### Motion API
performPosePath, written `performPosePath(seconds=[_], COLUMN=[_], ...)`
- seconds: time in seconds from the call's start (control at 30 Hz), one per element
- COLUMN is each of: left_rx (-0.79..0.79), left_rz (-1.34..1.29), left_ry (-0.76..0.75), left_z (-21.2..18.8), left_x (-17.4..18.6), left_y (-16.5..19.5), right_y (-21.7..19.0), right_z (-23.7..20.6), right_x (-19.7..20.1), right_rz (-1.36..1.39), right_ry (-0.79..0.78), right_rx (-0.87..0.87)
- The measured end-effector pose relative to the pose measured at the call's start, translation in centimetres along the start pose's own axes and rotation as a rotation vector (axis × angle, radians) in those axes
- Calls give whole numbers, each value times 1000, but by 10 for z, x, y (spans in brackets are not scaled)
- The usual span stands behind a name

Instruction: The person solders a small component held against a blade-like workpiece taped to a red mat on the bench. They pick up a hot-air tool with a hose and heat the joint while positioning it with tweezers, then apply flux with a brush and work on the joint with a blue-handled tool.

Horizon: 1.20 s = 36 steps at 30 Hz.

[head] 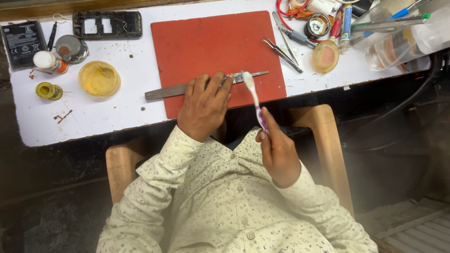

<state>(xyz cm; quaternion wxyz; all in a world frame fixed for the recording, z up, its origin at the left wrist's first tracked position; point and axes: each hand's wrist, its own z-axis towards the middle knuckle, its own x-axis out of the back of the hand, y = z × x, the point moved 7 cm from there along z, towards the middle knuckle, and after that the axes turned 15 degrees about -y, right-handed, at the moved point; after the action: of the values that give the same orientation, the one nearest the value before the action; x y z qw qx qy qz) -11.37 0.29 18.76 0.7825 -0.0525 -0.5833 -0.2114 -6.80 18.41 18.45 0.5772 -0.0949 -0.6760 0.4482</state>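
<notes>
On the red mat (213, 44) at the near edge of the desk (117, 112) lies a long flat metal strip (168, 90), its left end running off the mat onto the white surface. The left hand (204, 105) presses it down, fingers (213, 84) spread flat along its middle, so that stretch is hidden. The right hand (279, 154) pinches the purple-and-white toothbrush (253, 96) by its handle, bristles touching the strip's right end (whatever small part sits there is too blurred to make out).

Just beyond, on the mat's right edge, lie tweezers (281, 54). Further right a crowd of tools, a round tin (326, 56) and clear bottles (398, 44) is cut off by the frame. Left of the mat stand a yellow dish (99, 78), a solder spool (48, 91), a small metal cup (71, 48), a dark phone frame (108, 24) and a flat black battery (22, 43).
</notes>
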Motion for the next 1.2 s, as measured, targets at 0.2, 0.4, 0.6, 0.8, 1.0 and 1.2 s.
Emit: performPosePath(seconds=[0.2,0.4,0.6,0.8,1.0,1.2], left_rx=[-3,-2,-7,1,-6,1], left_rz=[8,-1,-21,-30,-19,-33], left_ry=[8,-6,0,-12,-5,-17], left_z=[-1,-1,-1,-1,-2,-1], left_x=[0,-3,-3,-3,-2,-4], left_y=[-1,-2,-2,-2,-2,-2], right_y=[-7,-2,-16,-7,-19,-18], right_z=[16,11,12,12,12,4], right_x=[-18,15,3,29,6,37], right_rz=[-397,-473,-361,-423,-384,-411], right_ry=[-46,27,66,107,86,135], right_rx=[-96,-114,0,-100,12,11])
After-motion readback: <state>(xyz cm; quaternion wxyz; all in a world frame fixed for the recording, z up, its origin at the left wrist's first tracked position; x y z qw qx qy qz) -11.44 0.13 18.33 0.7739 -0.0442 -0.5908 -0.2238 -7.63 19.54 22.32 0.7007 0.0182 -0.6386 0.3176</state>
